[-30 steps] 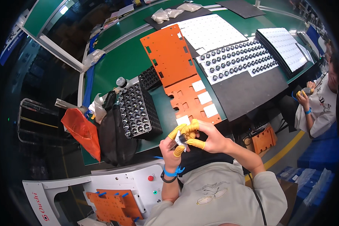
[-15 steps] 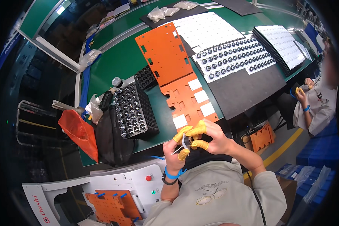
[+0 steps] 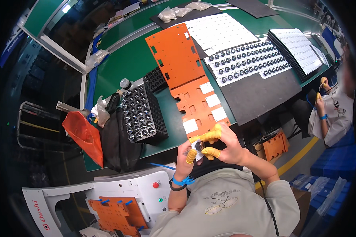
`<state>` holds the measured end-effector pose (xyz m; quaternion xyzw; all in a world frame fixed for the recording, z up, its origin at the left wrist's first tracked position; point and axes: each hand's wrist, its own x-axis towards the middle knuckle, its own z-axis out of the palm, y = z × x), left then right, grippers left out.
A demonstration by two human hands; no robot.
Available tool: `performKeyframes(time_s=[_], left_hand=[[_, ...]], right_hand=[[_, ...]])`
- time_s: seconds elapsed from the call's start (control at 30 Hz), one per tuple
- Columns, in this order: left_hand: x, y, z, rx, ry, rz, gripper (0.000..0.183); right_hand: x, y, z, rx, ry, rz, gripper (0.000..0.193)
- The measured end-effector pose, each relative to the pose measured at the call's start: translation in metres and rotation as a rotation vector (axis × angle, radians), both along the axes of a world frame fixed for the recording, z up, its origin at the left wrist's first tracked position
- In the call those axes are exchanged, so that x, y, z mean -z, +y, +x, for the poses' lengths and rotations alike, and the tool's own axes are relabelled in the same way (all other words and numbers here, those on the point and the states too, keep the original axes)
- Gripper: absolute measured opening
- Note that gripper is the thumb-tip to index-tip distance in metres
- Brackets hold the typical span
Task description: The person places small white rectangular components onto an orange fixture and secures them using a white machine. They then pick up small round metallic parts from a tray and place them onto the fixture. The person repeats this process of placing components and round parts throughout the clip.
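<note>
Close to my body, in front of the table edge, my left hand (image 3: pixel 186 155) grips a small white square plate (image 3: pixel 199 155) between yellow-covered fingertips. A dark round piece (image 3: pixel 201 145) sits against that plate. My right hand (image 3: pixel 222 145), also with yellow finger covers, pinches the dark piece from the right side. Just beyond both hands lies an orange fixture plate (image 3: pixel 203 114) with several white square plates (image 3: pixel 213 100) on it. To the left stands a black tray (image 3: pixel 156 118) filled with round dark parts with shiny tops.
White sheets carrying rows of black round parts (image 3: pixel 245 63) lie beyond a dark mat (image 3: pixel 261 94). A black bag (image 3: pixel 120 146) and an orange bag (image 3: pixel 81 134) hang at the left edge. A white machine (image 3: pixel 142 185) stands below left. Another person (image 3: pixel 336 110) works at right.
The held plate has turned, so more of its white face shows. My right fingers have shifted slightly around the dark piece. The co-worker's hands have moved apart.
</note>
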<state>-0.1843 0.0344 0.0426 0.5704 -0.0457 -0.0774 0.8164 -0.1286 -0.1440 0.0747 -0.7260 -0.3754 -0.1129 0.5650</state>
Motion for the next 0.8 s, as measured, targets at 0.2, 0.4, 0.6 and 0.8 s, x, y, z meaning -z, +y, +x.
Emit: performKeyframes(time_s=[0.2, 0.4, 0.6, 0.8], left_hand=[[0.01, -0.008, 0.0, -0.029, 0.039, -0.202, 0.065], [0.012, -0.018, -0.001, -0.172, 0.146, -0.258, 0.052], [0.009, -0.017, -0.002, -0.108, 0.065, 0.135, 0.054], [0.014, -0.011, 0.001, -0.212, 0.027, 0.143, 0.052]], right_hand=[[-0.001, -0.004, -0.003, 0.059, -0.126, -0.152, 0.042], [0.002, 0.002, -0.003, 0.123, -0.251, -0.275, 0.049], [0.023, 0.003, 0.001, 0.253, -0.36, -0.278, 0.047], [0.024, 0.002, 0.009, 0.308, -0.32, -0.221, 0.036]])
